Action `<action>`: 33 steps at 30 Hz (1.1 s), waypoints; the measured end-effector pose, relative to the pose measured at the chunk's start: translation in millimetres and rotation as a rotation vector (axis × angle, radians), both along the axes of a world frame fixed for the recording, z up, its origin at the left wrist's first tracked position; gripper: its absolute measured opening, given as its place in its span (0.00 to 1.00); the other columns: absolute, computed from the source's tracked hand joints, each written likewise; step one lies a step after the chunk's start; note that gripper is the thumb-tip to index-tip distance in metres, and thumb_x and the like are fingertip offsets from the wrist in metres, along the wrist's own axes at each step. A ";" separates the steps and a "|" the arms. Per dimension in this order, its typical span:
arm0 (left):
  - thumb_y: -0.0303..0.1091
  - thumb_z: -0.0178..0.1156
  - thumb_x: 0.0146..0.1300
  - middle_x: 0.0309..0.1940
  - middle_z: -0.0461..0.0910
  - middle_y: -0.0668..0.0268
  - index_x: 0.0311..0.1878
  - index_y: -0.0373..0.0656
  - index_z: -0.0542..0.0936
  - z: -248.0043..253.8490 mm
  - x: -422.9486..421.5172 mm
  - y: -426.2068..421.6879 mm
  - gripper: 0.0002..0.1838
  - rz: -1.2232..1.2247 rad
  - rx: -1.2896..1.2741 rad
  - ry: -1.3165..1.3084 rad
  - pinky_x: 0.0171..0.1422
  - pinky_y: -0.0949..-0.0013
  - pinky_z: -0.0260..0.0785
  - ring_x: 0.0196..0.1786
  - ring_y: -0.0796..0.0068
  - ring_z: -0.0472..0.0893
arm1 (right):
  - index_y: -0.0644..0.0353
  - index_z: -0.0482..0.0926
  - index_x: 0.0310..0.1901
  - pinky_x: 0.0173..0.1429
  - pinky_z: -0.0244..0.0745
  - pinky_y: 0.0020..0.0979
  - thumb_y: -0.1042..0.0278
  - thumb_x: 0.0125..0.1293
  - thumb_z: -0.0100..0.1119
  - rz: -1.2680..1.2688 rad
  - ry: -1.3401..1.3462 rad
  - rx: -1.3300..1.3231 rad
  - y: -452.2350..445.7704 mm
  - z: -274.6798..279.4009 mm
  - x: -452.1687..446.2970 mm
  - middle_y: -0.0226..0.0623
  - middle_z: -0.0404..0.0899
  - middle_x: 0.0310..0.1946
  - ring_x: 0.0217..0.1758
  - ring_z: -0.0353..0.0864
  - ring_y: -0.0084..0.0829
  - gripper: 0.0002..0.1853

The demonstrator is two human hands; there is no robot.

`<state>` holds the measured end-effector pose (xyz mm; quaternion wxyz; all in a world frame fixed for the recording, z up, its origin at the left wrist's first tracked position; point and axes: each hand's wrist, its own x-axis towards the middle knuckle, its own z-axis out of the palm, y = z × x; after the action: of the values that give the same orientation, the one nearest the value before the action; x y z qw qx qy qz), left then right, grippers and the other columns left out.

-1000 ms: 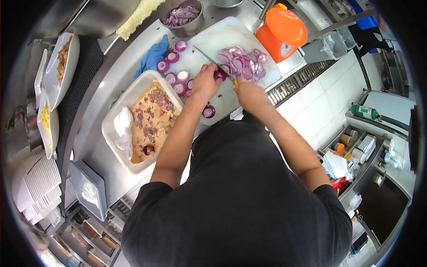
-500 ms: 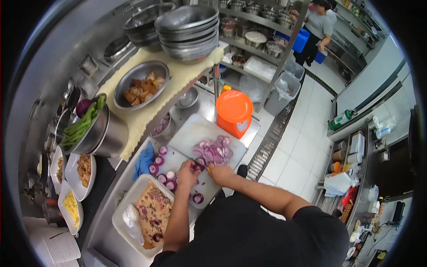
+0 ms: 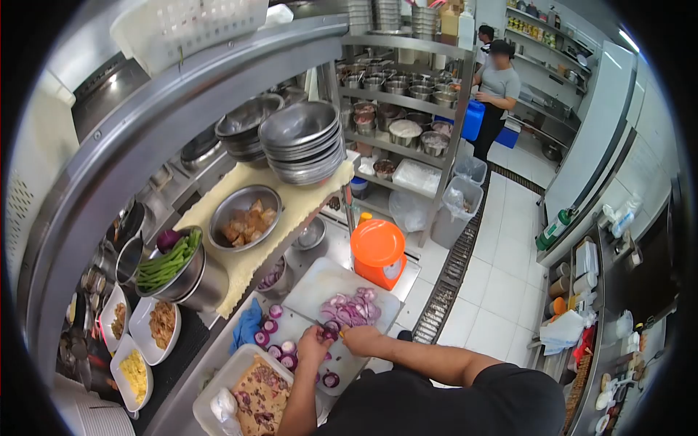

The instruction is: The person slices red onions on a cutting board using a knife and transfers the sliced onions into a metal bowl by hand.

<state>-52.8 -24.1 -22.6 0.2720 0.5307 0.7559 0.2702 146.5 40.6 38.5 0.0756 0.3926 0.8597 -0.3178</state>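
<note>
My left hand (image 3: pixel 314 344) is closed around a red onion (image 3: pixel 331 330) over the white cutting board (image 3: pixel 311 289). Close beside it, my right hand (image 3: pixel 360 340) grips a knife; a bit of its yellow handle shows, while the blade is hard to make out. Just beyond both hands lies a pile of cut red onion (image 3: pixel 350 308). Several peeled onions (image 3: pixel 288 347) sit along the board's left side, and another onion (image 3: pixel 331 379) rests near my body. Left of my left forearm stands a white tub (image 3: pixel 211 389) holding onion skins and scraps.
An orange-topped scale (image 3: pixel 378 243) stands past the board, and a blue cloth (image 3: pixel 247 325) lies to its left. The raised shelf carries a bowl of meat pieces (image 3: pixel 245 218) and stacked metal bowls (image 3: pixel 302 142). A person (image 3: pixel 498 94) in a grey shirt stands in the far aisle.
The view has tilted up, so the counter and my hands appear lower and more of the shelving shows. Both hands stay together at the onion. A second person now shows at the back.
</note>
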 end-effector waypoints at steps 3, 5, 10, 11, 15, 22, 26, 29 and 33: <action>0.34 0.84 0.52 0.39 0.88 0.61 0.48 0.42 0.82 -7.5 -1.8 1.2 0.23 0.003 0.019 -0.098 0.49 0.59 0.81 0.40 0.62 0.88 | 0.67 0.74 0.61 0.52 0.84 0.55 0.55 0.80 0.57 0.054 -0.019 0.026 2.1 17.8 2.7 0.56 0.90 0.44 0.48 0.91 0.57 0.22; 0.33 0.84 0.53 0.38 0.89 0.62 0.48 0.42 0.82 1.2 0.9 0.3 0.23 0.001 0.017 -0.036 0.49 0.61 0.82 0.39 0.63 0.89 | 0.67 0.75 0.61 0.55 0.83 0.55 0.58 0.80 0.56 0.023 -0.029 0.008 -6.2 23.6 5.4 0.56 0.90 0.46 0.50 0.91 0.58 0.20; 0.36 0.82 0.55 0.43 0.87 0.59 0.52 0.44 0.82 17.8 6.2 -0.7 0.24 -0.048 0.032 0.132 0.53 0.58 0.81 0.46 0.61 0.88 | 0.66 0.74 0.61 0.53 0.83 0.56 0.55 0.80 0.56 -0.064 0.022 -0.032 -12.9 -6.7 3.4 0.57 0.90 0.46 0.50 0.91 0.58 0.22; 0.38 0.82 0.56 0.45 0.86 0.59 0.53 0.45 0.82 20.8 8.2 -5.2 0.24 -0.061 0.028 0.171 0.55 0.57 0.81 0.48 0.59 0.88 | 0.66 0.74 0.61 0.53 0.83 0.56 0.54 0.80 0.56 -0.061 0.030 -0.038 -11.2 -15.7 4.1 0.57 0.90 0.46 0.50 0.91 0.58 0.22; 0.39 0.76 0.62 0.60 0.82 0.59 0.60 0.47 0.81 43.2 16.3 -10.5 0.24 -0.225 0.086 0.362 0.63 0.50 0.79 0.62 0.51 0.83 | 0.65 0.73 0.62 0.52 0.83 0.58 0.49 0.79 0.57 -0.057 0.034 -0.001 -2.5 -40.8 7.3 0.57 0.89 0.44 0.48 0.91 0.58 0.25; 0.47 0.69 0.68 0.49 0.87 0.49 0.56 0.44 0.74 43.9 16.0 0.8 0.23 -0.118 -0.182 0.409 0.57 0.42 0.81 0.52 0.42 0.88 | 0.65 0.74 0.58 0.46 0.85 0.57 0.48 0.77 0.60 -0.009 0.036 0.094 6.3 -50.6 30.4 0.55 0.90 0.37 0.42 0.92 0.58 0.24; 0.47 0.68 0.67 0.47 0.88 0.44 0.62 0.44 0.72 28.6 38.1 9.5 0.27 0.159 -0.162 0.227 0.56 0.41 0.81 0.50 0.38 0.88 | 0.65 0.75 0.55 0.47 0.84 0.58 0.51 0.77 0.59 0.018 0.073 0.077 9.2 -46.8 29.8 0.55 0.90 0.37 0.42 0.91 0.58 0.22; 0.46 0.69 0.66 0.45 0.89 0.44 0.67 0.42 0.72 24.5 51.6 11.4 0.31 0.279 -0.130 0.084 0.56 0.44 0.81 0.50 0.38 0.88 | 0.65 0.76 0.52 0.47 0.85 0.58 0.56 0.78 0.57 -0.014 0.134 0.076 6.7 -51.7 21.0 0.56 0.90 0.37 0.42 0.91 0.59 0.18; 0.42 0.68 0.70 0.42 0.89 0.47 0.61 0.40 0.77 19.4 51.0 1.1 0.22 0.262 -0.090 0.082 0.52 0.48 0.81 0.45 0.41 0.89 | 0.65 0.76 0.53 0.47 0.86 0.57 0.59 0.78 0.55 -0.018 0.122 0.063 6.9 -48.7 15.1 0.55 0.90 0.38 0.43 0.92 0.56 0.15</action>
<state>-1.8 -23.1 -3.2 0.2269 0.4252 0.8406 0.2472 161.6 47.5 -10.2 0.0078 0.3825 0.8688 -0.3143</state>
